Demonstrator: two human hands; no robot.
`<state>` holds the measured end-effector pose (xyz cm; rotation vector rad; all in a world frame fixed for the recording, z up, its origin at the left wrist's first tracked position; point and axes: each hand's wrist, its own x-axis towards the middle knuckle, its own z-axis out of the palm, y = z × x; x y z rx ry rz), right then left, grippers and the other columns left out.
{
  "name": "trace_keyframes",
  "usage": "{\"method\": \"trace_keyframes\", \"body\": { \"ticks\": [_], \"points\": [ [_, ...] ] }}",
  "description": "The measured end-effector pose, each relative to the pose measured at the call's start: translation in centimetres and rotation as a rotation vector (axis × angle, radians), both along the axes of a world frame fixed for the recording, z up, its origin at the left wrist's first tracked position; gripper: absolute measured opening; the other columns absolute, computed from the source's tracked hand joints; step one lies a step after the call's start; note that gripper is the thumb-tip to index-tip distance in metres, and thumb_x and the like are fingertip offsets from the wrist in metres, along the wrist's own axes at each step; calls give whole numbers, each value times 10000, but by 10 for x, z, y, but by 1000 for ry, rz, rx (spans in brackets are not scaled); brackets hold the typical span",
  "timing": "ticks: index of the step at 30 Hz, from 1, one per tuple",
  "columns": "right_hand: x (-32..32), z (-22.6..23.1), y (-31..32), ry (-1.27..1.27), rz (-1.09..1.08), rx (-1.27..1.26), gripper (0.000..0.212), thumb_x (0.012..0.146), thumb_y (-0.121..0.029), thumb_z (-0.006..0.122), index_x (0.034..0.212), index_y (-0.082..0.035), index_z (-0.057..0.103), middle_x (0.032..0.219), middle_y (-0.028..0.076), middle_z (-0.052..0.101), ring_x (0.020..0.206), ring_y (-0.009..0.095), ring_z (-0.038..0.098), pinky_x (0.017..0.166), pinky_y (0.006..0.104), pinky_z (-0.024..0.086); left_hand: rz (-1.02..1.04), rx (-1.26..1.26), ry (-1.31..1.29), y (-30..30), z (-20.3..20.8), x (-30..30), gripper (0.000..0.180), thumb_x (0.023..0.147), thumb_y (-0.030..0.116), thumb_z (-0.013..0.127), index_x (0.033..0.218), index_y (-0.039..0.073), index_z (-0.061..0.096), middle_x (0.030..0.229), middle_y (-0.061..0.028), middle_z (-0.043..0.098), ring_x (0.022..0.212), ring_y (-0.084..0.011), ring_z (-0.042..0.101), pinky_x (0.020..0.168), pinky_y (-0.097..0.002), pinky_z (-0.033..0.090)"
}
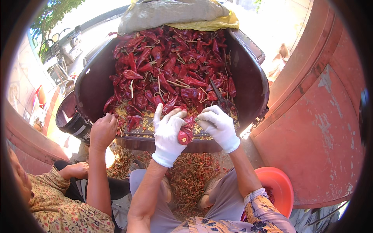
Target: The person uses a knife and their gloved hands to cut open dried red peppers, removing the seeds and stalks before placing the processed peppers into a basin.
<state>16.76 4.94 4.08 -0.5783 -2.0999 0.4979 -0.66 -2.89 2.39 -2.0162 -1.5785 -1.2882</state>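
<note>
My left hand [168,134], in a white knit glove, is closed on a dried red pepper [185,136] at the front edge of a dark tub [252,83]. Close on its right, my right hand [219,127], gloved the same way, pinches a small greenish stem at the fingertips beside that pepper. Beyond both hands, a heap of dried red peppers [171,66] fills the tub, some with long pale stems. Yellow seeds [145,123] are scattered along its near side. Dark scissors [220,97] lie on the heap at the right.
At the left sits a person, whose bare hand [104,130] touches the tub's near-left edge. A black bucket [77,126] stands beside the tub. Cut stems [190,178] cover the ground between my feet. A red basin [279,188] is at my right, near a red metal door [311,136]. Sacking [171,15] lies behind the heap.
</note>
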Motion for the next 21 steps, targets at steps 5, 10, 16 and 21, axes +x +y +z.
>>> {"method": "trace_keyframes", "body": {
  "ticks": [5, 10, 16, 21],
  "points": [
    [-8, -4, -8, 259, 123, -288, 170, 782, 8, 723, 937, -15, 660, 947, 73, 622, 820, 150, 619, 692, 264, 499, -72, -107, -686, -3, -7, 21, 278, 734, 103, 788, 950, 78, 614, 903, -55, 645, 893, -207, 639, 843, -353, 493],
    [-14, -11, -12, 318, 147, -207, 141, 817, 10, 687, 953, -5, 651, 932, 62, 627, 822, 130, 611, 686, 248, 494, -350, -366, -1082, -6, -6, 20, 197, 827, 139, 741, 944, 47, 612, 748, 21, 613, 702, -95, 594, 665, -245, 501],
    [-19, 0, -35, 420, 164, -930, 57, 937, -88, 587, 954, -42, 617, 681, -9, 572, 542, 34, 490, 493, 200, 393, -598, -595, -1519, -18, -6, 14, 126, 848, 146, 701, 911, 76, 617, 768, 12, 613, 662, -77, 562, 603, -226, 445],
    [-27, -7, -39, 695, 429, -1254, 106, 965, -153, 562, 974, -49, 574, 601, -17, 528, 486, 50, 473, 448, 203, 381, -780, -610, -1588, -18, -8, 5, 115, 838, 130, 681, 898, 62, 610, 748, -7, 596, 658, -107, 557, 609, -254, 429]
  ]
}}
